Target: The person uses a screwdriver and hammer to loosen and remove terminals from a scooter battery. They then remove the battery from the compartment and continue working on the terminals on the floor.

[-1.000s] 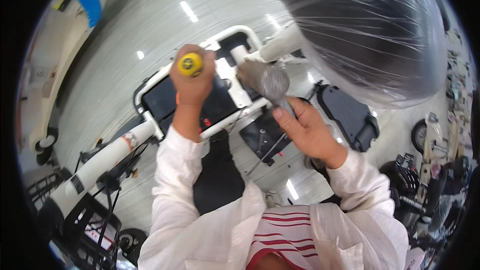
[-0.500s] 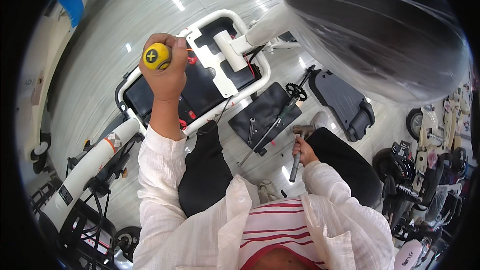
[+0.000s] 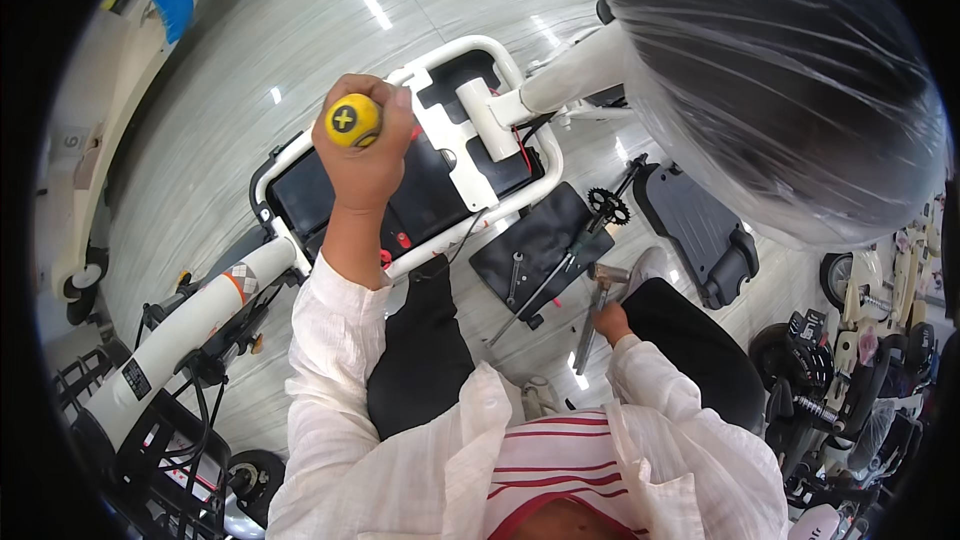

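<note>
My left hand (image 3: 365, 155) is wrapped round a screwdriver (image 3: 353, 120), whose round yellow handle end with a dark cross faces up. Its shaft and tip are hidden under the fist. Below that hand lies the white tubular frame (image 3: 420, 255) of an electric bike, with a black panel (image 3: 310, 195) and a white bracket plate (image 3: 468, 180) inside it. At the lower right my right hand (image 3: 611, 321) grips a hammer (image 3: 606, 276) near its head, over the floor beside my knee. The hammer's handle points back toward me.
Between frame and hammer, a black mat (image 3: 500, 250) holds a wrench (image 3: 515, 275) and a long rod. A crank with a chainring (image 3: 608, 206) lies at its edge. Further right are a grey plastic cover (image 3: 695, 235) and a plastic-wrapped seat (image 3: 770, 90). Vehicle parts (image 3: 820, 370) crowd the right.
The whole view has shifted slightly, scene moving right and down. My right hand has turned the hammer a little and moved down slightly. The left hand keeps its hold on the screwdriver.
</note>
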Motion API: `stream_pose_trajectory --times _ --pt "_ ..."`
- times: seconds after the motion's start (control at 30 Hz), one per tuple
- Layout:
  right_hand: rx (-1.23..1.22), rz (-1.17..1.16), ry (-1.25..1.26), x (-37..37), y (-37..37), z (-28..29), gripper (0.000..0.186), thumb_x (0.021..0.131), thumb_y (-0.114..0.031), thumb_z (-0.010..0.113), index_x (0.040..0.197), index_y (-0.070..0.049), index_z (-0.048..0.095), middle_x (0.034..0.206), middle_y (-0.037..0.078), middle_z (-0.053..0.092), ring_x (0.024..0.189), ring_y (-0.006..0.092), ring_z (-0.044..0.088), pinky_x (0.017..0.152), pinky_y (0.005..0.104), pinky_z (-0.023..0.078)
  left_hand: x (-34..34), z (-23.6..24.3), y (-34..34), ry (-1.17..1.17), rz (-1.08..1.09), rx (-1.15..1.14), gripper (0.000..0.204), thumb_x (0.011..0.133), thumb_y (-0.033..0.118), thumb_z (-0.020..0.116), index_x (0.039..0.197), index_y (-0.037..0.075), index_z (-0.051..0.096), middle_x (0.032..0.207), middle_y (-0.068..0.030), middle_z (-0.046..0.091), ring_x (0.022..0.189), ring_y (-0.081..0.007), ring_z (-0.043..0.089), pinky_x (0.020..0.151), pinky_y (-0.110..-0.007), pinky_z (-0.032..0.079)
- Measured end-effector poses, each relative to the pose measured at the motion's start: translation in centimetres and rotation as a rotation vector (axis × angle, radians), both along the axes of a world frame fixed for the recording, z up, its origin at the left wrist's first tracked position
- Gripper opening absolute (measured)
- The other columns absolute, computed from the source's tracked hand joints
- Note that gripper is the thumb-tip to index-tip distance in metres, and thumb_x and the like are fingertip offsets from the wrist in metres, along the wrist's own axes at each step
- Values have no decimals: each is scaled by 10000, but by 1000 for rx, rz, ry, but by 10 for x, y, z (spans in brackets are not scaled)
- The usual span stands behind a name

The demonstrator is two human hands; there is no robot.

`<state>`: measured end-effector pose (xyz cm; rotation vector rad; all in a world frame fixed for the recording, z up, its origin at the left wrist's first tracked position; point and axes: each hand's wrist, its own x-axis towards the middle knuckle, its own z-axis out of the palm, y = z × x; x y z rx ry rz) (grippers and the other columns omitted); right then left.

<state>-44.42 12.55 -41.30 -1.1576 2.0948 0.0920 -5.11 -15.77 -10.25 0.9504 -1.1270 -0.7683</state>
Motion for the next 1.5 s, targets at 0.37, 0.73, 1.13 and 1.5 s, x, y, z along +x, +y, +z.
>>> stream_pose_trajectory --times 0.37,0.73,1.13,1.5 --pt "-1451 692 -676 277 -276 393 550 755 -324 759 1188 -25 600 1109 179 590 1034 361 556 920 406 444 10 3 0 -161 -12 94 220 785 115 746 949 43 619 816 -33 640 733 -96 584 668 -251 488" --pt "-1174 976 -359 301 -310 397 295 863 -182 552 1026 34 669 943 196 667 836 365 630 749 415 508 37 20 -15 -256 -393 -26 300 763 114 722 1028 14 623 988 -102 666 920 -213 634 764 -347 511" --pt "-1011 995 -259 324 -310 410 322 902 -217 537 734 41 629 710 246 623 706 437 615 691 493 502 32 -28 -32 -436 -51 -153 402 736 127 780 1075 10 596 986 -115 669 914 -235 647 768 -344 514" --pt "-1109 1236 -350 313 -324 400 343 909 -203 515 701 41 635 724 244 636 699 429 618 687 501 503 22 -13 -18 -687 263 -422 374 707 161 802 985 3 609 905 -119 665 848 -263 652 721 -357 512"
